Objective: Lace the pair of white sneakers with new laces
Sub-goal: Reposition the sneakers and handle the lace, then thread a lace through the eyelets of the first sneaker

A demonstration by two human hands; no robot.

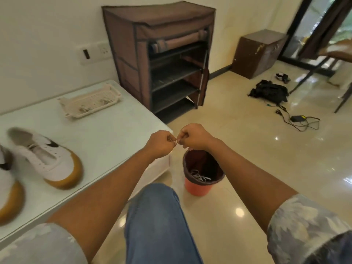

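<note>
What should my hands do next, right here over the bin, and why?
Probably release the small pale bit pinched between your left hand and right hand, so it drops into the bin below them, where pale strands already lie. I cannot tell what the bit is.

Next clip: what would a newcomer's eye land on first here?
Two curled hands meet mid-frame, the left hand and right hand, apparently pinching a pale strand between them. Below them on the floor stands a red bin holding white laces; two white sneakers lie on the white table at left.
</note>
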